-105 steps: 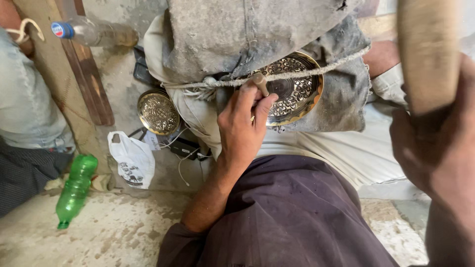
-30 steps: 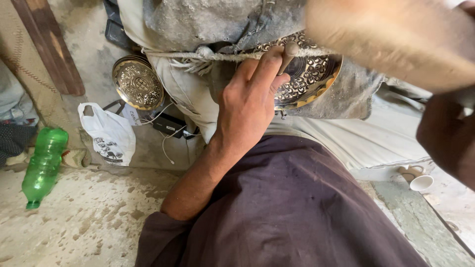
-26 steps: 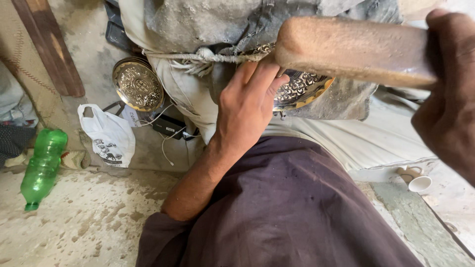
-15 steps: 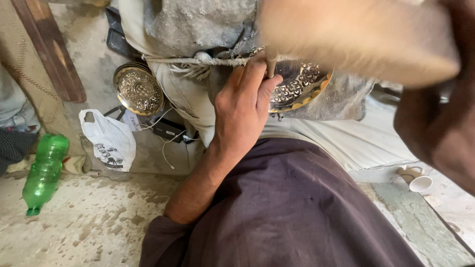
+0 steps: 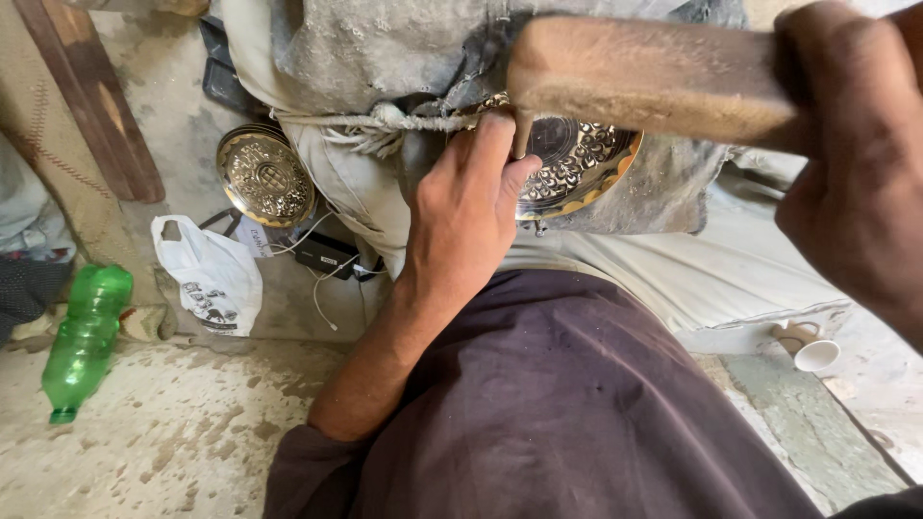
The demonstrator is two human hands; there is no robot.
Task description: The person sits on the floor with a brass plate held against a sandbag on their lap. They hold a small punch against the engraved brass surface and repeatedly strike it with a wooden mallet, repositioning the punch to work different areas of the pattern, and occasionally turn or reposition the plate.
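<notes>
My left hand [image 5: 471, 207] pinches a thin metal chisel [image 5: 519, 135] upright against an engraved brass plate [image 5: 577, 168]. The plate rests on a grey cloth-covered block [image 5: 385, 48] tied round with rope [image 5: 385, 123]. My right hand [image 5: 851, 163] grips a wooden mallet [image 5: 644, 82], whose head lies right over the chisel's top. My dark purple trouser leg [image 5: 567, 413] fills the lower middle.
A second engraved brass plate [image 5: 264, 176] leans at the left of the block. On the concrete floor lie a white plastic bag [image 5: 212, 274], a green plastic bottle [image 5: 85, 336], a small black device with wires [image 5: 325, 255] and a small white cup [image 5: 817, 354]. A wooden plank [image 5: 96, 96] leans at the left.
The mallet swung up and came down again onto the chisel's top. My left hand kept the chisel on the plate throughout. The view shifted slightly.
</notes>
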